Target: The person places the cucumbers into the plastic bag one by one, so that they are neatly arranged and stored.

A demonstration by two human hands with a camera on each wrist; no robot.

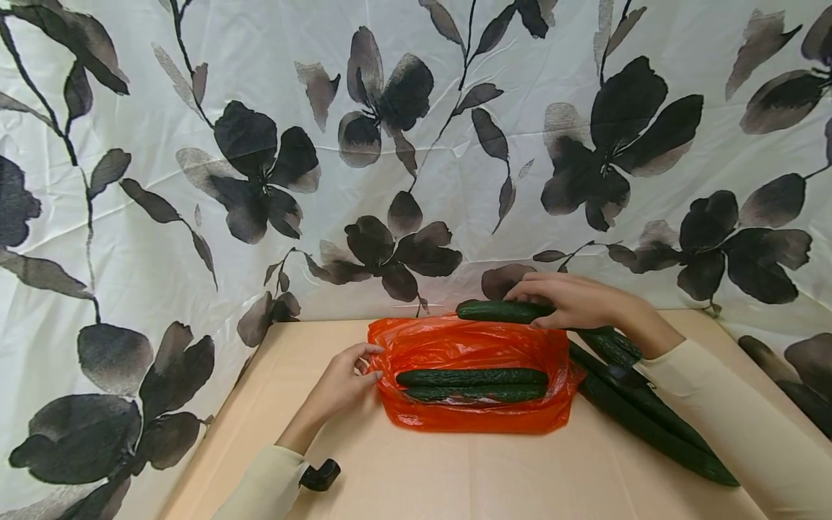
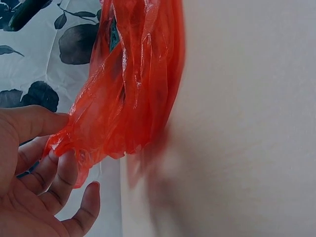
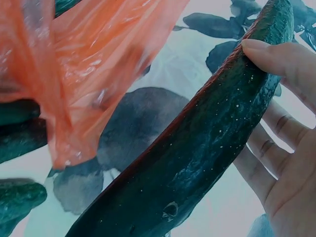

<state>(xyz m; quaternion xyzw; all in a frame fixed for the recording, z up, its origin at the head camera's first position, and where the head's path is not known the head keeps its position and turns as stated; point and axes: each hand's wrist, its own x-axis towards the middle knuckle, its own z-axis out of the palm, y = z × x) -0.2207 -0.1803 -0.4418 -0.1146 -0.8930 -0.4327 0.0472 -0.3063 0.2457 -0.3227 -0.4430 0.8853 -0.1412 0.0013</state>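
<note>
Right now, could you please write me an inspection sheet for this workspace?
Surface: beige tabletop, bare in front.
Job's things: orange plastic bag lying on the table, two cucumbers showing through it; a third cucumber held above the bag's far edge.
Clutter: more loose cucumbers on the table to the right of the bag.
Hands: left hand pinches the bag's left edge; right hand grips the third cucumber.
Cables: nothing seen.
Surroundings: white floral cloth hung behind and along the sides.
</note>
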